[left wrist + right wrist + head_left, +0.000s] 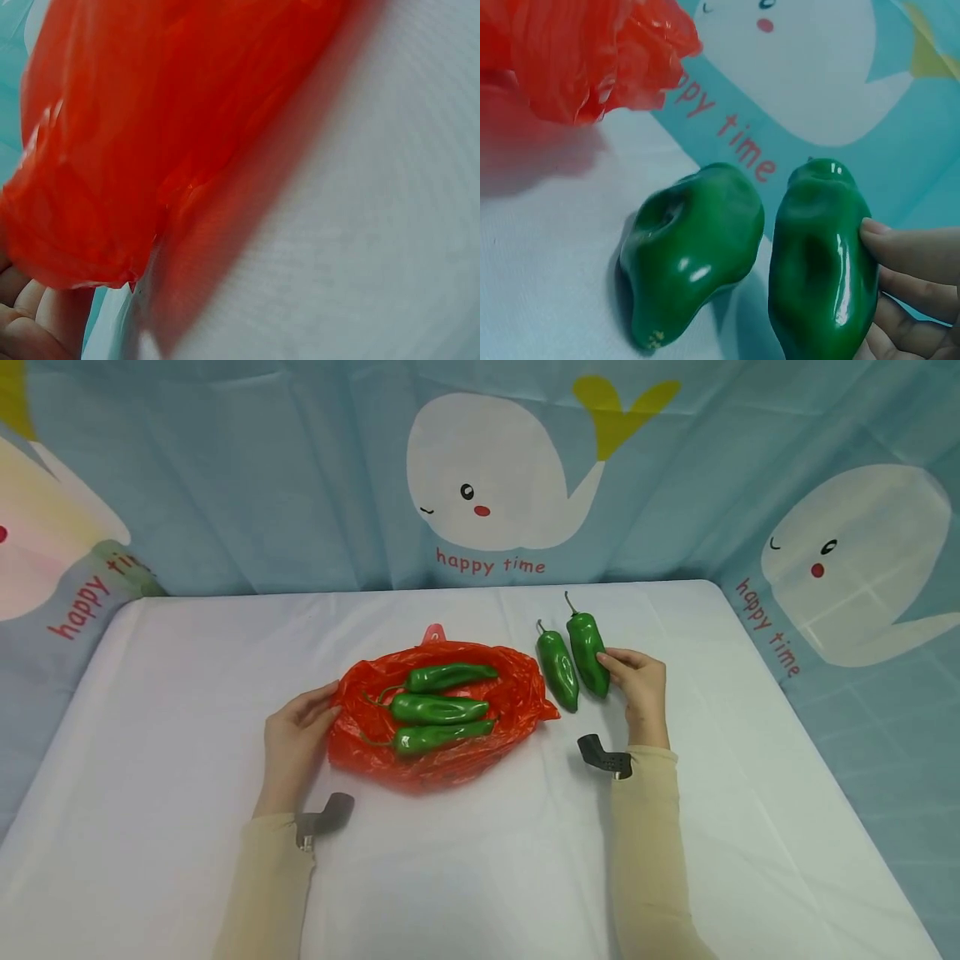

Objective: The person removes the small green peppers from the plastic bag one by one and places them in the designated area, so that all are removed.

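A red plastic bag (442,774) lies open on the table, and several green peppers (438,709) rest side by side in it. My left hand (294,739) pinches the bag's left edge; in the left wrist view its curled fingers (34,319) show below the red plastic (150,112). To the right of the bag, my right hand (639,683) grips a green pepper (587,647), thumb on its side, stem pointing away. A second loose pepper (557,668) lies just left of the held one. The right wrist view shows the held pepper (821,262) close beside the lying pepper (697,251).
A white cloth (480,877) covers the table. Behind it hangs a blue curtain (300,485) with whale prints. A dark wrist camera (600,755) sits at the right cuff, and another camera (330,814) at the left cuff.
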### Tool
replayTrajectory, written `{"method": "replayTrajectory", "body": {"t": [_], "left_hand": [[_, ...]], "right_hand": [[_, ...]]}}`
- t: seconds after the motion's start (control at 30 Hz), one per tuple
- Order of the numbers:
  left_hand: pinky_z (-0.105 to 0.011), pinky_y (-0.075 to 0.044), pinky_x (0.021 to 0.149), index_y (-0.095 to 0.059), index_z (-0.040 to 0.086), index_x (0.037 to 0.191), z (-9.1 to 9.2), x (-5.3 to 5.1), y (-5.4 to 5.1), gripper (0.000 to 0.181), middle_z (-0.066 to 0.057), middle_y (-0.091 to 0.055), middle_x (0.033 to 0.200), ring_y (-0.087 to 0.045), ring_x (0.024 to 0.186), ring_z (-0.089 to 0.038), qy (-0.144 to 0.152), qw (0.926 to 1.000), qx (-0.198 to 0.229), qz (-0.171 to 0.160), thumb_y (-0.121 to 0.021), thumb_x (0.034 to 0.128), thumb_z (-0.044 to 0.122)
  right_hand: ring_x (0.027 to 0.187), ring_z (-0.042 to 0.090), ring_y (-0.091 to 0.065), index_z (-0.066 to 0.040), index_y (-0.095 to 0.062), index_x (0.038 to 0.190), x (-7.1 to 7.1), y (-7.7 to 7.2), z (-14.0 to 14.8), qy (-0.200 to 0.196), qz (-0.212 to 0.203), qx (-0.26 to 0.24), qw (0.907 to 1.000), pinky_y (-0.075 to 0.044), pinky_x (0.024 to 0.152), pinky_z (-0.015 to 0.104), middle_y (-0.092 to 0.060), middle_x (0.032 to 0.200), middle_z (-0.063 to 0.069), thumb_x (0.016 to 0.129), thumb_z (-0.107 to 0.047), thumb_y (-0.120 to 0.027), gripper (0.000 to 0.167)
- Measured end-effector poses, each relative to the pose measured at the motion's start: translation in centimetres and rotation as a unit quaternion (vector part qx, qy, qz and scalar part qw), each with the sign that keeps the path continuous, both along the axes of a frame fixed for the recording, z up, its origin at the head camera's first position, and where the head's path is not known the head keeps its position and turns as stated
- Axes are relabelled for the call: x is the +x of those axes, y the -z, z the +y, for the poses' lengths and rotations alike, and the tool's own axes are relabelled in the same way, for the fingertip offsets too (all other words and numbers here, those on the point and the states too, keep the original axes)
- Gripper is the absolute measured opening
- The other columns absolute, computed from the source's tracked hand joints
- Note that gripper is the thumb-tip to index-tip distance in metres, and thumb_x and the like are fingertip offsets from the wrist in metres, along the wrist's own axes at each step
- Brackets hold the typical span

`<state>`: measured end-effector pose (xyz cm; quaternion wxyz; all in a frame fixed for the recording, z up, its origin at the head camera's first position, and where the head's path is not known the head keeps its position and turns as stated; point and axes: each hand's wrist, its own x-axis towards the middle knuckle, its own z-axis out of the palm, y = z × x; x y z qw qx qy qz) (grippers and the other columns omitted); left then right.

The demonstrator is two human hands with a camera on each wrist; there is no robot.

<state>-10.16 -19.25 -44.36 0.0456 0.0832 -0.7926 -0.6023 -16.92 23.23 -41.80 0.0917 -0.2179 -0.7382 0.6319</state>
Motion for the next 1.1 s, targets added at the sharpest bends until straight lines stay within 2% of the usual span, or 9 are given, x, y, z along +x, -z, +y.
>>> {"method": "replayTrajectory", "body": {"t": [0.3,0.43,0.63,0.97,1.1], "left_hand": [[-0.012,-0.046,0.088,-0.057,0.003,0.129,0.0,-0.2,0.0,0.036,-0.015,-0.058,0.127,-0.058,0.112,-0.01,0.0,1.0,0.004,-0.006,-0.058,0.0934,0.009],[-0.012,-0.046,0.088,-0.057,0.002,0.129,-0.1,-0.1,0.0,0.036,-0.016,-0.058,0.127,-0.058,0.113,-0.01,-0.001,1.0,0.002,-0.004,-0.058,0.0933,0.009],[-0.012,-0.046,0.088,-0.057,0.002,0.129,-0.1,0.0,0.0,0.036,-0.015,-0.058,0.128,-0.057,0.114,-0.011,0.002,1.0,-0.005,-0.001,-0.058,0.0936,0.008],[-0.012,-0.046,0.088,-0.057,0.003,0.129,-0.2,0.0,0.0,0.036,-0.014,-0.058,0.129,-0.057,0.115,-0.014,0.004,1.0,-0.004,0.0,-0.058,0.0935,0.009],[-0.012,-0.046,0.088,-0.057,0.001,0.128,-0.2,0.0,0.1,0.036,-0.014,-0.058,0.128,-0.058,0.113,-0.01,0.007,0.9999,0.0,0.015,-0.059,0.0929,0.008]], "right_hand": [[0.078,0.007,-0.057,0.013,-0.064,0.108,-0.2,0.7,0.3,0.0,0.001,-0.008,1.0,-0.049,0.063,0.013,-0.062,0.082,-0.005,0.082,-0.005,-0.072,0.032],[0.075,0.006,-0.059,0.012,-0.064,0.108,-0.3,1.1,0.4,-0.01,-0.011,-0.006,0.9999,-0.05,0.063,0.013,-0.063,0.077,-0.007,0.082,-0.002,-0.071,0.03],[0.079,0.007,-0.061,0.01,-0.063,0.11,-0.2,1.5,0.7,-0.028,-0.032,-0.001,0.9991,-0.053,0.069,0.014,-0.063,0.082,-0.004,0.084,-0.001,-0.068,0.029],[0.075,0.004,-0.061,0.01,-0.063,0.111,0.0,1.3,1.0,-0.06,-0.045,0.009,0.9972,-0.053,0.067,0.014,-0.063,0.083,-0.006,0.086,-0.004,-0.067,0.03],[0.073,0.004,-0.062,0.013,-0.06,0.113,0.1,1.3,1.0,-0.078,-0.042,0.004,0.996,-0.053,0.067,0.015,-0.063,0.082,-0.004,0.086,-0.004,-0.068,0.033]]}}
